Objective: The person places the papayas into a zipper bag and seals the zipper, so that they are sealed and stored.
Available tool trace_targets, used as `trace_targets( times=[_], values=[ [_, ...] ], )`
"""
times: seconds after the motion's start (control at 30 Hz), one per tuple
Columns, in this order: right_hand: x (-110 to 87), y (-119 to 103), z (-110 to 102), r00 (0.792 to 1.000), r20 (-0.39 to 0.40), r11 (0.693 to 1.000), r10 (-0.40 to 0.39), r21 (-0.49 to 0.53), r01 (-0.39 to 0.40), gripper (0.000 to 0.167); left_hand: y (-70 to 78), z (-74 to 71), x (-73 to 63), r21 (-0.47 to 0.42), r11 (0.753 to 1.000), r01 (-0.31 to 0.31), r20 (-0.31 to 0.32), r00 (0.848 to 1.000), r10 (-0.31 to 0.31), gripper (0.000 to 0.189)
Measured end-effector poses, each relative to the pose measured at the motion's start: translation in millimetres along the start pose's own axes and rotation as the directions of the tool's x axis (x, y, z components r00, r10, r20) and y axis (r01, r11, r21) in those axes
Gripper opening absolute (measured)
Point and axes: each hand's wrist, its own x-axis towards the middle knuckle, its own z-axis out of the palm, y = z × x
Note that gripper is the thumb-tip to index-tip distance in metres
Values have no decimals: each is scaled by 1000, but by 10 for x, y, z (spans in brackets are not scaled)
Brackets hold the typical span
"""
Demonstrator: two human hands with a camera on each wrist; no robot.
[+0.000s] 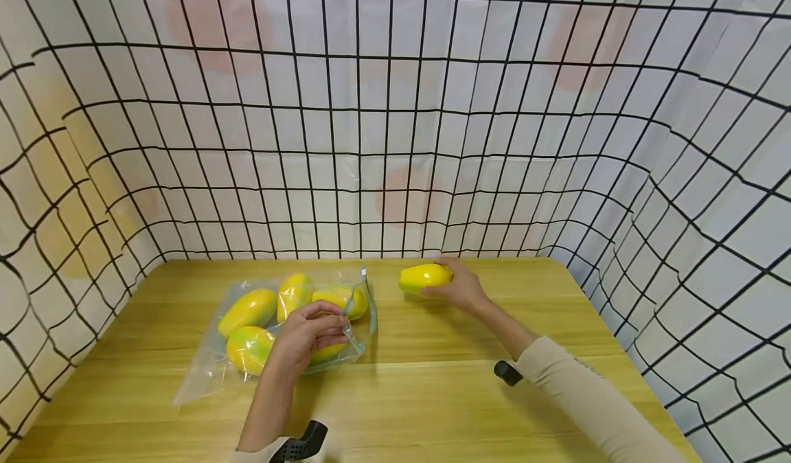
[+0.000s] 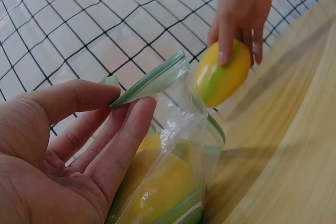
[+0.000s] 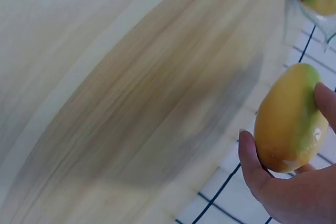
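Note:
A clear zip bag (image 1: 207, 374) with a green zip edge lies on the table at left, holding several yellow-green mangoes (image 1: 247, 312). My left hand (image 1: 307, 332) pinches the bag's zip edge (image 2: 152, 80) between thumb and fingers, and the bag's mouth stands apart toward the right. My right hand (image 1: 460, 286) grips another mango (image 1: 420, 279) to the right of the bag's mouth. In the right wrist view that mango (image 3: 289, 119) sits between thumb and fingers, with a shadow on the table beneath. Part of the bagged fruit is hidden behind my left hand.
The wooden table (image 1: 445, 401) has a black grid net (image 1: 395, 133) standing around its back and sides, with white sheeting behind it. A dark wrist device (image 1: 305, 442) is worn on the left wrist, another (image 1: 508, 373) on the right.

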Motion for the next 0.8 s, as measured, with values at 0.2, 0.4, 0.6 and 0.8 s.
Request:
trace_targets(
  times=[0.2, 0.4, 0.6, 0.8],
  values=[
    [-73, -160, 94, 999, 48, 1000, -8, 17, 7, 76, 5, 0, -1, 5, 1000, 0, 2, 1000, 0, 4],
    [-151, -304, 148, 994, 106, 999, -8, 35, 5, 75, 4, -4, -5, 1, 1000, -2, 10, 1000, 2, 4],
    [-179, -401, 207, 980, 195, 999, -27, 41, 20, 74, 3, -5, 0, 0, 1000, 4, 13, 1000, -4, 4],
    [-214, -505, 260, 958, 286, 996, -36, 83, 13, 71, 8, -3, 0, 3, 1000, 6, 15, 1000, -6, 5]
  ],
)
